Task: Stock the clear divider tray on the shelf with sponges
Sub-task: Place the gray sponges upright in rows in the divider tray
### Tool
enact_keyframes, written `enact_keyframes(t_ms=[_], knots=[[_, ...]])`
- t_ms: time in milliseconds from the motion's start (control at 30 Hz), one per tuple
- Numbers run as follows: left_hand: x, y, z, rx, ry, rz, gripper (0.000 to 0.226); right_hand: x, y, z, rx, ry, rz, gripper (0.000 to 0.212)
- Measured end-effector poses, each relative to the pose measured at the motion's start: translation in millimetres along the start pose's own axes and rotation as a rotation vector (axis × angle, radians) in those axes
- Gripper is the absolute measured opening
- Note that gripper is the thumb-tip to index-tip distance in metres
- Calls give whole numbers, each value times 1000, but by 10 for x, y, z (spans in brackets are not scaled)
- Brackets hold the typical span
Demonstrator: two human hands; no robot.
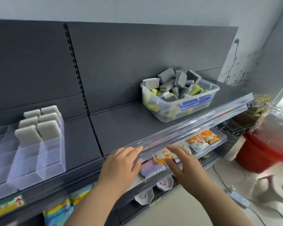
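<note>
Both hands empty, fingers relaxed and spread, left hand (119, 165) and right hand (183, 162) at the shelf (121, 126) edge, likely heading for the sponge bin (180, 98) at right; clear divider tray (39, 160) sits far left, six grey sponges (38, 124) upright in its back slots.
</note>
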State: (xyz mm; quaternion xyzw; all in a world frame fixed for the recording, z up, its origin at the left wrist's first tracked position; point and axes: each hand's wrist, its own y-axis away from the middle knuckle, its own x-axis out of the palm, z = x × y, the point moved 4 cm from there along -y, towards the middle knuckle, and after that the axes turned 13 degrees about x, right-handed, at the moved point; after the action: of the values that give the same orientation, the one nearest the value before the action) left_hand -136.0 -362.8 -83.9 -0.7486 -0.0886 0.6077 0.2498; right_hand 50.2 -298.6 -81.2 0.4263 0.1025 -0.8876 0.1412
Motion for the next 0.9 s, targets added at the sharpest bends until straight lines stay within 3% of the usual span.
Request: enact_keyframes(t_ms=[300,567,733,900], knots=[[551,-1142,-568,64,101,-50,39,-934,-579,-1119,122,-15,-96,41],[808,-2012,-174,70,97,-229,36,-1002,-1453,-1457,101,-18,-65,36],[983,-2759,210,45,93,-302,38,-1416,-2273,-1416,114,-15,-124,32],[1165,-3387,388,87,71,-288,38,-1658,-2856,-1478,89,-105,-230,44]])
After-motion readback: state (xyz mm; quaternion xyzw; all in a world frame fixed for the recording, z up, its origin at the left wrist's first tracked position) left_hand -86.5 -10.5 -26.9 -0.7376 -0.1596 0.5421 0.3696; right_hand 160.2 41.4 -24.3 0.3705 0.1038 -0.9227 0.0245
